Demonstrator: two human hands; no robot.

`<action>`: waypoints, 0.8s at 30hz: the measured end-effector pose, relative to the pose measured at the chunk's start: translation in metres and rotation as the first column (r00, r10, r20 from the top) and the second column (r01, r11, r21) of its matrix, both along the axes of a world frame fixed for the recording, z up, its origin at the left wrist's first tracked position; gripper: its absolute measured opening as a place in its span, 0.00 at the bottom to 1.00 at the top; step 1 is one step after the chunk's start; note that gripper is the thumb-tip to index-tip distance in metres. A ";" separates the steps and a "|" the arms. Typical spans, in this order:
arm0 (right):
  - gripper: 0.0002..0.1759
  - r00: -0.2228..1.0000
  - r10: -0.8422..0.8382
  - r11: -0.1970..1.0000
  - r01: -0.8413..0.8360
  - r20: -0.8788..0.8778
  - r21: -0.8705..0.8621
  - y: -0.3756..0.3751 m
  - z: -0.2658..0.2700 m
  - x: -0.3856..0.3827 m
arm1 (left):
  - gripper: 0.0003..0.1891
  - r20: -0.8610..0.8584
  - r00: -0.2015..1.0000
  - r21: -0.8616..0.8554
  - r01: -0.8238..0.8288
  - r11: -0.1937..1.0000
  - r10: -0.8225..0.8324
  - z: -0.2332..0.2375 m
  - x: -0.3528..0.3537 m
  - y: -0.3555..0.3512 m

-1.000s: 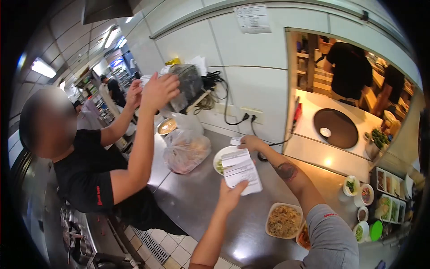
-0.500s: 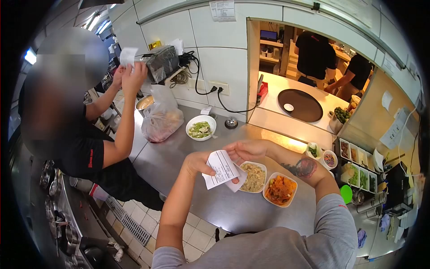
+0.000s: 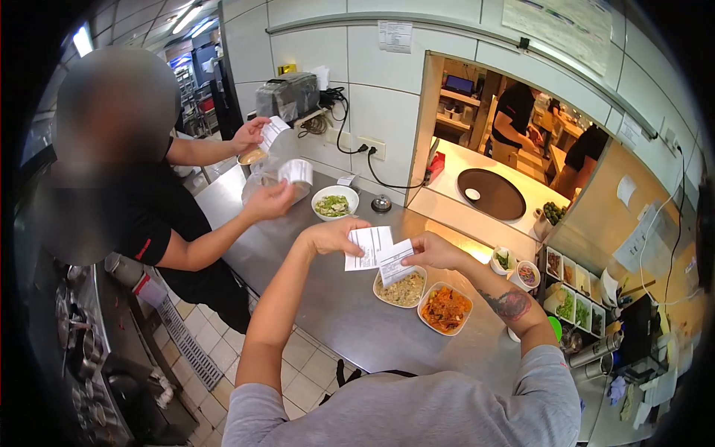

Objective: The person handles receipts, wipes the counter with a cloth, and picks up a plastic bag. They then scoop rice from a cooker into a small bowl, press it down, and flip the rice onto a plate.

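Note:
My left hand (image 3: 337, 237) pinches a printed paper slip (image 3: 368, 247) over the steel counter (image 3: 335, 328). Another slip (image 3: 396, 262) is gripped by my right hand (image 3: 434, 251), its edge overlapping the first. Just below the slips sits a white bowl of fried rice (image 3: 403, 289), partly covered by the right slip. To its right is a white bowl of orange-red food (image 3: 445, 308). A white bowl of green salad (image 3: 335, 203) stands beyond my left hand, beside a silver call bell (image 3: 381, 204).
At the left a co-worker (image 3: 179, 216) holds paper slips over a plastic bag (image 3: 257, 186). A round brown tray (image 3: 491, 194) lies in the pass window, with people behind it. Small bowls and topping containers (image 3: 575, 305) line the right side.
My hands have moved apart, each now with a slip that was bunched together before. The co-worker's hands have lowered and separated, with paper in each. The camera view has shifted slightly.

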State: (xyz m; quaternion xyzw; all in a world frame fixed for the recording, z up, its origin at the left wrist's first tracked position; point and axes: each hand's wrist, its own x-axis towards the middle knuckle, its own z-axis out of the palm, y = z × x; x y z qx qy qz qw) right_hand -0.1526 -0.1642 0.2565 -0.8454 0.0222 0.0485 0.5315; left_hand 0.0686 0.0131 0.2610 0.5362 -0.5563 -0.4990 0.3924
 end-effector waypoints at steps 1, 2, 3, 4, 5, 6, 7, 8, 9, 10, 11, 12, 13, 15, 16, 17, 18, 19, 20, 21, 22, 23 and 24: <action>0.17 0.999 -0.033 0.998 0.033 0.006 -0.053 -0.005 -0.006 -0.001 | 0.23 0.041 0.998 0.013 -0.051 0.999 0.050 0.004 -0.001 0.001; 0.17 0.998 -0.068 0.992 0.069 0.016 -0.105 -0.009 -0.010 -0.002 | 0.21 0.084 0.992 0.025 -0.100 0.995 0.097 0.007 -0.001 0.002; 0.17 0.997 -0.063 0.988 0.067 0.036 -0.137 -0.012 -0.015 -0.004 | 0.19 0.127 0.981 -0.021 -0.144 0.989 0.146 0.005 0.001 0.001; 0.16 0.997 -0.059 0.984 0.068 0.057 -0.167 -0.014 -0.019 -0.006 | 0.18 0.068 0.984 -0.029 -0.160 0.987 0.162 0.000 0.005 -0.001; 0.16 0.995 -0.056 0.978 0.071 0.078 -0.195 -0.017 -0.022 -0.008 | 0.18 0.011 0.985 -0.034 -0.175 0.984 0.175 -0.007 0.010 -0.004; 0.15 0.998 -0.047 0.921 0.057 0.037 -0.384 -0.018 -0.019 -0.010 | 0.17 -0.046 0.981 -0.037 -0.189 0.981 0.187 -0.008 0.010 -0.003; 0.14 0.999 -0.044 0.831 0.034 -0.005 -0.556 -0.017 -0.015 -0.011 | 0.15 -0.092 0.973 -0.053 -0.219 0.974 0.213 -0.009 0.007 -0.001; 0.14 0.998 -0.049 0.708 0.001 -0.047 -0.706 -0.017 -0.013 -0.012 | 0.14 -0.037 0.974 -0.123 -0.227 0.966 0.224 -0.014 0.004 -0.001; 0.13 0.998 -0.066 0.704 0.057 0.015 -0.708 -0.020 -0.020 -0.014 | 0.12 0.016 0.971 -0.193 -0.231 0.953 0.239 -0.023 0.003 -0.002; 0.14 0.993 -0.096 0.706 0.113 0.065 -0.699 -0.023 -0.020 -0.015 | 0.11 0.067 0.964 -0.262 -0.232 0.937 0.258 -0.017 -0.011 0.003; 0.14 0.986 -0.125 0.706 0.167 0.111 -0.689 -0.025 -0.020 -0.015 | 0.09 0.392 0.830 -0.360 -0.259 0.896 0.397 -0.015 -0.028 0.011; 0.14 0.975 -0.154 0.704 0.221 0.158 -0.675 -0.027 -0.019 -0.015 | 0.10 0.520 0.710 -0.511 -0.185 0.839 0.474 -0.024 -0.044 0.017; 0.18 0.966 -0.206 0.677 0.255 0.155 -0.690 -0.029 -0.017 -0.014 | 0.10 0.566 0.688 -0.490 -0.161 0.857 0.453 -0.020 -0.069 0.028; 0.22 0.948 -0.234 0.731 0.318 0.215 -0.603 -0.023 -0.005 -0.015 | 0.08 0.637 0.624 -0.518 -0.088 0.851 0.452 -0.009 -0.100 0.048; 0.25 0.936 -0.254 0.755 0.350 0.244 -0.554 -0.020 0.002 -0.016 | 0.07 0.615 0.620 -0.558 -0.095 0.824 0.488 -0.003 -0.106 0.055; 0.32 0.935 -0.237 0.774 0.346 0.264 -0.530 -0.016 0.010 -0.016 | 0.07 0.576 0.589 -0.629 -0.124 0.767 0.567 -0.003 -0.098 0.056; 0.30 0.939 -0.206 0.785 0.327 0.276 -0.526 -0.018 0.010 -0.014 | 0.07 0.529 0.557 -0.695 -0.149 0.704 0.640 -0.002 -0.083 0.059; 0.28 0.941 -0.176 0.795 0.309 0.289 -0.521 -0.021 0.009 -0.011 | 0.07 0.477 0.522 -0.754 -0.169 0.634 0.707 0.002 -0.066 0.061; 0.27 0.941 -0.145 0.805 0.291 0.305 -0.517 -0.024 0.007 -0.009 | 0.09 0.389 0.569 -0.758 -0.249 0.602 0.725 0.011 -0.048 0.063; 0.24 0.948 -0.108 0.806 0.260 0.299 -0.532 -0.026 0.004 -0.006 | 0.11 0.327 0.640 -0.738 -0.286 0.611 0.695 0.010 -0.014 0.060; 0.23 0.953 -0.071 0.805 0.229 0.294 -0.548 -0.029 -0.001 -0.002 | 0.12 0.377 0.608 -0.692 -0.317 0.649 0.699 0.012 0.013 0.058; 0.21 0.956 -0.034 0.802 0.200 0.291 -0.563 -0.030 -0.003 0.000 | 0.12 0.428 0.575 -0.644 -0.348 0.682 0.697 0.013 0.037 0.057; 0.20 0.947 -0.028 0.819 0.205 0.320 -0.535 -0.027 -0.004 0.000 | 0.12 0.479 0.568 -0.616 -0.326 0.717 0.670 0.002 0.066 0.053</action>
